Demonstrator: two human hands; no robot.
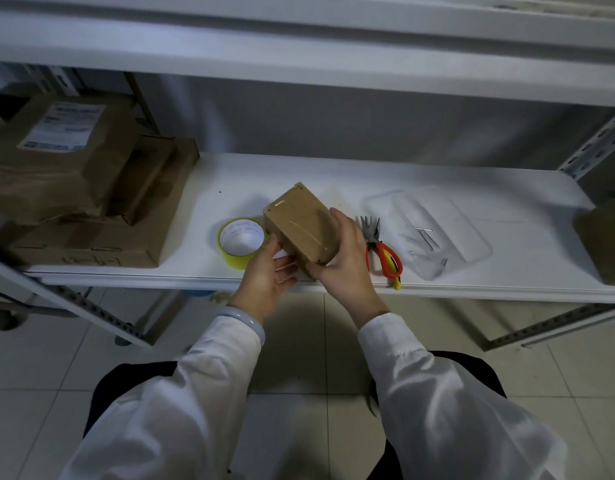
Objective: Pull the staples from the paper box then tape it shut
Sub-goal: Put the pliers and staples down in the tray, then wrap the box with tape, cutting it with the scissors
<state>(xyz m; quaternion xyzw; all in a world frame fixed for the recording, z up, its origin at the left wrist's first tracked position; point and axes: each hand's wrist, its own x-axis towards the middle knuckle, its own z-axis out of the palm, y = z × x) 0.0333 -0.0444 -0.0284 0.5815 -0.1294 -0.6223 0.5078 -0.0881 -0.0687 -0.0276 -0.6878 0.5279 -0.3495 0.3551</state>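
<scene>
Centrally in the head view, the small brown paper box (pixel 299 225) is held tilted just above the front part of the white shelf (pixel 334 174), one long face turned up towards the camera. Glossy streaks run across that face and its edges; whether they are tape cannot be told for certain.

The right hand (pixel 342 259) grips the box's right side, its fingers curled over the upper face and the thumb at the near corner. The left hand (pixel 268 271) is at the box's near-left end, its thumb raised against the side and its fingers fairly straight, resting under the box rather than clasping it. A pale bracelet (pixel 243 315) sits on the left wrist, and both arms wear white sleeves.

Just left of the box, a yellow tape roll (pixel 242 242) lies flat on the shelf, hole upward, near the left thumb. Just right of the right hand lie pliers (pixel 380 249) with red-orange handles pointing to the shelf's front edge. Beside them is a clear plastic tray (pixel 434 230) holding a few metal staples (pixel 424 235). A stack of cardboard boxes (pixel 74 174) fills the shelf's left end, the top one bearing a white label.
</scene>
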